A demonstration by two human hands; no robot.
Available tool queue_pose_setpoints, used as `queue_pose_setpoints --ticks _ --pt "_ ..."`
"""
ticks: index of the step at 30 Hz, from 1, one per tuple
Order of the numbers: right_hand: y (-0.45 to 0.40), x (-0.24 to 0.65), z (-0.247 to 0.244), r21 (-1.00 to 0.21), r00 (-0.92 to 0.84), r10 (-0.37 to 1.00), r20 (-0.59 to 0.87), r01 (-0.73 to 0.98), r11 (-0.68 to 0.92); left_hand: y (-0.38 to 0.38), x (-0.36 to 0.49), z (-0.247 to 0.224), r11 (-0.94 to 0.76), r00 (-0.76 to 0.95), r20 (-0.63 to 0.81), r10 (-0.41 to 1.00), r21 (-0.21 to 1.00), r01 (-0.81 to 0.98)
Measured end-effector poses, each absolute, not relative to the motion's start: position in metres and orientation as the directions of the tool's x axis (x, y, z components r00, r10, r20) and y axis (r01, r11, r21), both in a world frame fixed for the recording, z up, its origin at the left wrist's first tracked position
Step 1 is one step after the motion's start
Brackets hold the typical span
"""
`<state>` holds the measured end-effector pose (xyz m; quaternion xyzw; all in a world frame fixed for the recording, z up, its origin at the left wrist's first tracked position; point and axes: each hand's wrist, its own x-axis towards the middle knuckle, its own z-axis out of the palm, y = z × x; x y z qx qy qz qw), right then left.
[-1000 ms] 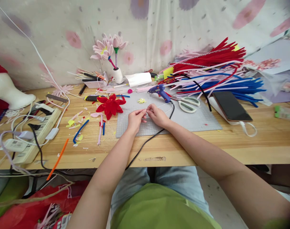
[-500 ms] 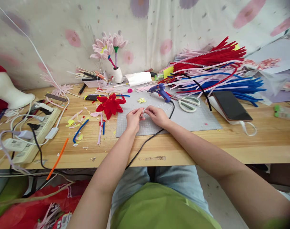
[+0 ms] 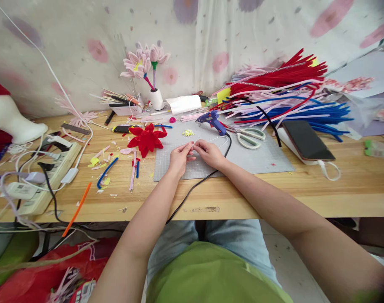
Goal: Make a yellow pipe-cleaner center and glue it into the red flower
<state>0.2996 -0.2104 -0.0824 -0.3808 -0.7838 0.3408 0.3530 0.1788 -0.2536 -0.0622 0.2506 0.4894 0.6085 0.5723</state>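
My left hand and my right hand meet over the grey cutting mat, thumbs and fingertips pinched close together. Between them runs a thin white string, which loops out behind my right hand onto the mat. Its end at the fingertips is too small to make out. Just beyond my hands lies a small yellow bundle of short strands. To the left sits a red fuzzy flower. A blue glue gun rests behind my right hand, with white-handled scissors to its right.
Bundles of red and blue pipe cleaners lie at the back right, near a phone. A white vase holds pink flowers. Scraps, a utility knife and a power strip are on the left. The black cord crosses the front edge.
My hands stay pinched together at nearly the same spot. The fingers of my left hand have shifted slightly, with the lower ones a little more apart from the thumb.
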Motion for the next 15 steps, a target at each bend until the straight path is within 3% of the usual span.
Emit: queue_pose_setpoints --ticks 15 --pt "-0.2107 0.3008 -0.0809 -0.807 -0.536 0.793 0.289 0.308 0.503 -0.2522 0.1780 -0.0620 0.095 -0.264 -0.256 0.930 0.861 -0.500"
